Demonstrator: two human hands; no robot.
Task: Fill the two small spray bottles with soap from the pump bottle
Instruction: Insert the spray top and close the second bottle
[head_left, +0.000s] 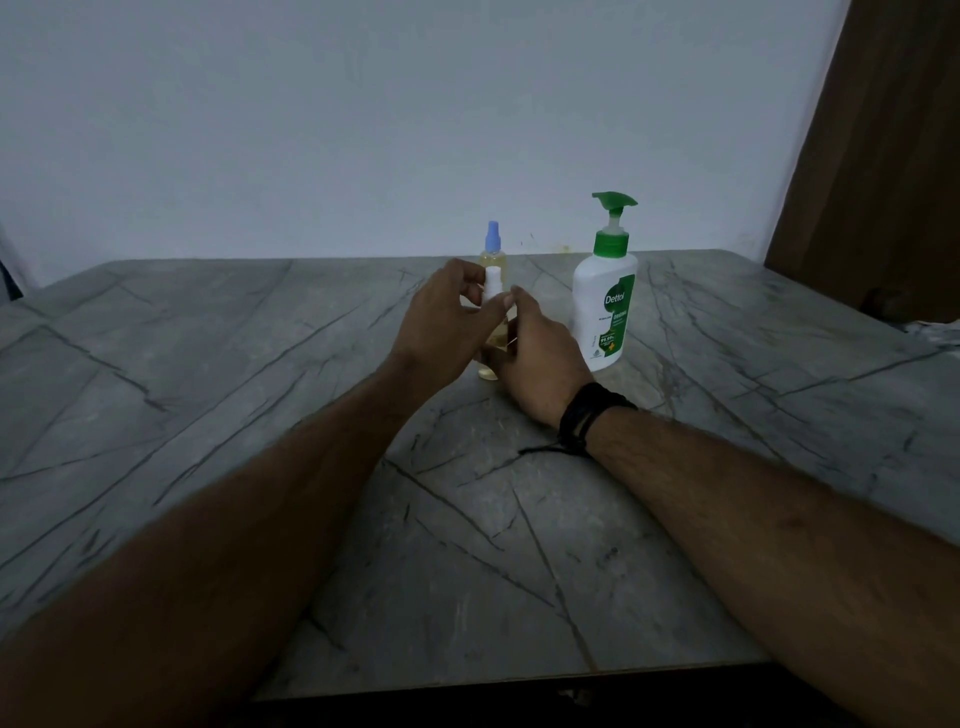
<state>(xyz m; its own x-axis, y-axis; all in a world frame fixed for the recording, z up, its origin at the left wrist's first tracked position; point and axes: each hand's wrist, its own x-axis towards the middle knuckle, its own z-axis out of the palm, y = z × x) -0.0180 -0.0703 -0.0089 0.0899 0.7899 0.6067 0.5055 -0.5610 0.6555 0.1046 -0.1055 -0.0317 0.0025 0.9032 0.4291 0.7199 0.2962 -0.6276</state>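
Both hands (447, 317) (540, 348) hold a white-capped spray bottle (492, 291) of yellowish liquid.

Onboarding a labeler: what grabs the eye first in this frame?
Both hands meet at mid-table around a small spray bottle with a white top: the left hand is at its top, the right hand around its body. Right of them stands the white pump bottle with a green pump. Behind the hands, a second spray bottle with a blue top holds yellowish liquid.
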